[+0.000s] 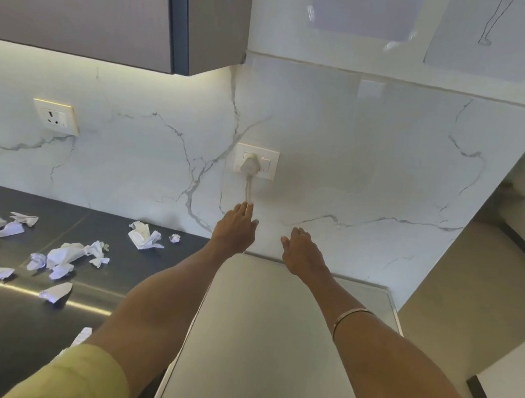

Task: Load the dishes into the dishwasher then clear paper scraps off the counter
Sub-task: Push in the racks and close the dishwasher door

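Both my arms reach forward over the flat white top of an appliance (268, 350), likely the dishwasher. My left hand (235, 228) stretches toward the marble wall, fingers straight, its fingertips at the white cable (248, 192) that hangs from a plug in the wall socket (256, 162). My right hand (302, 251) hovers beside it with fingers relaxed and holds nothing. Several crumpled white paper scraps (63, 254) lie scattered on the dark counter (3, 331) to the left. No dishes are in view.
A second wall socket (56, 116) sits on the marble backsplash at left. A grey wall cabinet (113, 2) hangs overhead. Two paper sheets (366, 5) are stuck on the wall above. A passage with a beige floor opens at right.
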The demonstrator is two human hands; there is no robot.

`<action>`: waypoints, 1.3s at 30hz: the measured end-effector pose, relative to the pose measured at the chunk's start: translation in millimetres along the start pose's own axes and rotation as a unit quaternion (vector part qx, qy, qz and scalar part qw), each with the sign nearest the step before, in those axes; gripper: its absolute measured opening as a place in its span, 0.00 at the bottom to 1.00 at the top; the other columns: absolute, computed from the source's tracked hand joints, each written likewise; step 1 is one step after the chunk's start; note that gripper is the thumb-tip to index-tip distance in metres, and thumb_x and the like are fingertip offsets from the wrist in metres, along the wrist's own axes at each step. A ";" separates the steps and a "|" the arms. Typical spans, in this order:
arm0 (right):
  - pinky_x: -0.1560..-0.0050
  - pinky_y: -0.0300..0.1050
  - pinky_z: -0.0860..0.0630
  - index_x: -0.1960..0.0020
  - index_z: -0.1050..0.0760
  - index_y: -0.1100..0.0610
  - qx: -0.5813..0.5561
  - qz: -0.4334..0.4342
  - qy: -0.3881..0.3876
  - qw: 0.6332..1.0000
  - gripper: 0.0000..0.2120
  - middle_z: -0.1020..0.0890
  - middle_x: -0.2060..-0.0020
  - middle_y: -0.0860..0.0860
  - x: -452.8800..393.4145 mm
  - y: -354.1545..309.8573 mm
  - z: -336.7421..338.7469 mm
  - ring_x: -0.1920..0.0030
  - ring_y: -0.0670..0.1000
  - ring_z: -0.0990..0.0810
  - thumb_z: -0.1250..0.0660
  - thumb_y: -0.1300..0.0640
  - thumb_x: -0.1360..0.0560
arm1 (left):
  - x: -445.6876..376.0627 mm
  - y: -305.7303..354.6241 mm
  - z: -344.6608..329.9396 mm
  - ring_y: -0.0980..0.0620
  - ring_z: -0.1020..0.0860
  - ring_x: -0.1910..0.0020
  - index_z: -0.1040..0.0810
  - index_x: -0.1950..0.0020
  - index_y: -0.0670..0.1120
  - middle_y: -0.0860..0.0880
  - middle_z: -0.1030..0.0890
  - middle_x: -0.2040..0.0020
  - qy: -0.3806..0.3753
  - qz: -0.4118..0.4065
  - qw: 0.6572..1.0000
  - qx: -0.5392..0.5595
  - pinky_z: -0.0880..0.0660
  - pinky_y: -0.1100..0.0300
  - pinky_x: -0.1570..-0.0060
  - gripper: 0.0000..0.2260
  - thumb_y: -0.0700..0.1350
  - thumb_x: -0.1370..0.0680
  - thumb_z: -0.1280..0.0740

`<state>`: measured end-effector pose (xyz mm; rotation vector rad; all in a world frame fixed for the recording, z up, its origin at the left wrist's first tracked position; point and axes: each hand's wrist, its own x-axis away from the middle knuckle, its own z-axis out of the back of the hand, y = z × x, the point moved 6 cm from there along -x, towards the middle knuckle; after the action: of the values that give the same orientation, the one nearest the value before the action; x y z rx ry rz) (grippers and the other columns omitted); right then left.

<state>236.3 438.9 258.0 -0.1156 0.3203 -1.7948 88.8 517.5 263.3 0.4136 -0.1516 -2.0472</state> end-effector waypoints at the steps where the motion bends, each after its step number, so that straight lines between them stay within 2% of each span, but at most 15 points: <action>1: 0.40 0.54 0.26 0.31 0.35 0.66 -0.001 0.007 0.000 1.000 0.23 0.29 0.36 0.61 5.5 -0.4 -2.5 0.38 0.61 0.26 0.49 0.49 0.16 | 6.4 -0.5 -1.7 0.41 0.38 0.24 0.45 0.22 0.37 0.39 0.39 0.22 -0.004 -0.002 1.000 -0.007 0.37 0.48 0.27 0.25 0.49 0.15 0.49; 5: 0.41 0.55 0.26 0.31 0.36 0.66 0.006 0.017 -0.005 1.000 0.23 0.29 0.36 0.61 28.8 -3.3 -6.9 0.37 0.61 0.27 0.50 0.50 0.16 | 33.7 -3.5 -8.0 0.42 0.42 0.23 0.46 0.22 0.37 0.39 0.41 0.22 -0.020 -0.002 1.000 -0.023 0.41 0.48 0.25 0.25 0.48 0.15 0.50; 9: 0.37 0.54 0.28 0.29 0.37 0.67 0.021 0.023 -0.010 0.999 0.24 0.30 0.33 0.61 52.0 -9.8 -9.3 0.34 0.60 0.29 0.50 0.51 0.16 | 65.5 -2.8 -9.1 0.42 0.44 0.22 0.48 0.21 0.36 0.39 0.44 0.21 -0.030 -0.002 0.999 -0.028 0.43 0.48 0.24 0.25 0.47 0.15 0.50; 15: 0.38 0.54 0.27 0.31 0.36 0.67 0.025 0.016 -0.006 1.000 0.23 0.29 0.35 0.61 90.2 -25.6 -15.1 0.35 0.60 0.29 0.50 0.50 0.16 | 115.8 -6.6 -2.7 0.43 0.48 0.21 0.50 0.21 0.37 0.39 0.47 0.20 -0.052 -0.002 0.999 -0.007 0.47 0.49 0.23 0.24 0.44 0.15 0.52; 19: 0.39 0.55 0.26 0.32 0.34 0.66 0.004 -0.003 -0.009 1.000 0.22 0.29 0.37 0.60 123.4 -36.8 -22.7 0.36 0.60 0.28 0.49 0.50 0.17 | 148.8 -17.4 1.8 0.43 0.46 0.21 0.48 0.21 0.37 0.40 0.45 0.20 -0.056 -0.010 0.998 0.015 0.47 0.49 0.23 0.24 0.45 0.15 0.52; 23: 0.35 0.57 0.28 0.30 0.36 0.67 -0.008 -0.025 -0.018 0.999 0.24 0.31 0.33 0.62 164.4 -46.7 -33.3 0.33 0.62 0.30 0.49 0.50 0.17 | 183.3 -22.2 7.5 0.42 0.42 0.23 0.44 0.22 0.38 0.40 0.41 0.22 -0.057 -0.016 0.998 0.020 0.42 0.46 0.25 0.23 0.46 0.15 0.51; 33: 0.35 0.57 0.29 0.29 0.37 0.66 0.029 -0.037 -0.025 0.999 0.24 0.32 0.30 0.61 274.6 -64.7 -54.0 0.31 0.60 0.33 0.49 0.50 0.16 | 292.4 -23.7 0.7 0.43 0.47 0.21 0.48 0.21 0.37 0.40 0.45 0.20 -0.093 -0.014 0.995 0.037 0.47 0.47 0.23 0.24 0.45 0.15 0.52; 39: 0.34 0.58 0.30 0.28 0.39 0.67 0.029 -0.055 -0.072 0.995 0.25 0.36 0.28 0.61 326.1 -56.1 -83.0 0.29 0.61 0.35 0.49 0.49 0.16 | 356.5 -35.1 -25.9 0.42 0.47 0.21 0.48 0.21 0.37 0.40 0.45 0.20 -0.139 0.002 0.989 0.047 0.47 0.45 0.23 0.24 0.46 0.15 0.52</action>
<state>82.2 149.3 164.3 -0.2230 0.1608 -1.8911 -88.3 226.9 148.5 0.1834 -0.4188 -2.0911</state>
